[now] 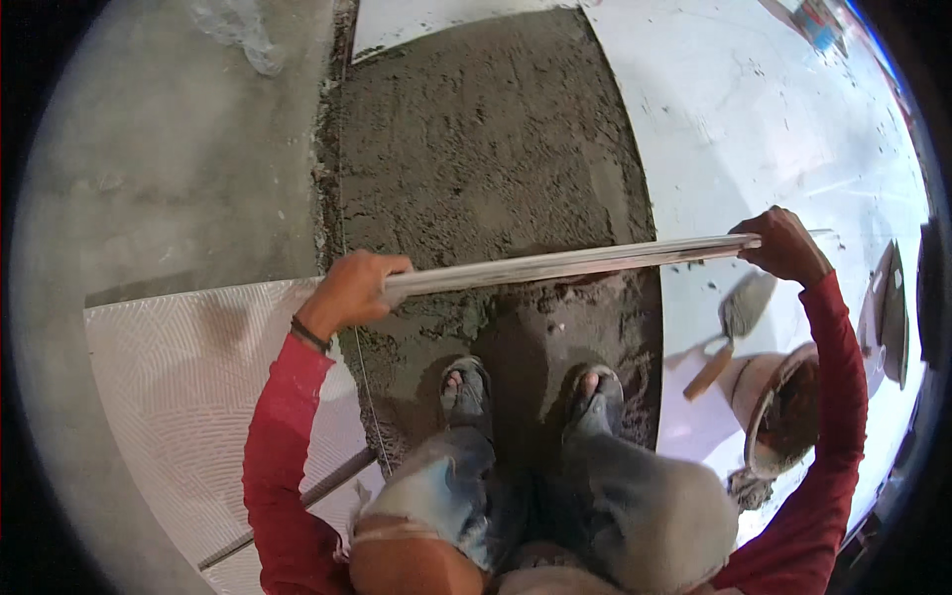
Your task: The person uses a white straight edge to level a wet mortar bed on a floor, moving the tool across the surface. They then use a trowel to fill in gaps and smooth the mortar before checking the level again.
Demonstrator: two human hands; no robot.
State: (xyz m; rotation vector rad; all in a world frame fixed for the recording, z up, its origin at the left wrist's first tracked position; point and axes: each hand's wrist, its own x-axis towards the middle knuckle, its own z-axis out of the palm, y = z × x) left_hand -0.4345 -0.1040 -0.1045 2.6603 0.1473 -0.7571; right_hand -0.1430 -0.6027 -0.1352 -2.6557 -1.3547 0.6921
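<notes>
A long pale straightedge bar [565, 264] spans crosswise above a strip of wet grey mortar [486, 129]. Around its left end the fingers of my left hand [347, 290] are closed. My right hand [785, 248] grips the other end, over the white tiles on the right. Beyond the bar the mortar looks rough but fairly level; on the near side it is looser and darker, and my feet stand in it. A thin string line [344, 198] runs along the strip's left edge, passing close to my left hand.
White tiles [734, 129] border the mortar on the right. A trowel [746, 305] and a bucket [751, 397] with dirty contents rest there. To the left lie a ridged pale tile [208, 367] and bare concrete floor [198, 169], with crumpled clear plastic [243, 35] farther off.
</notes>
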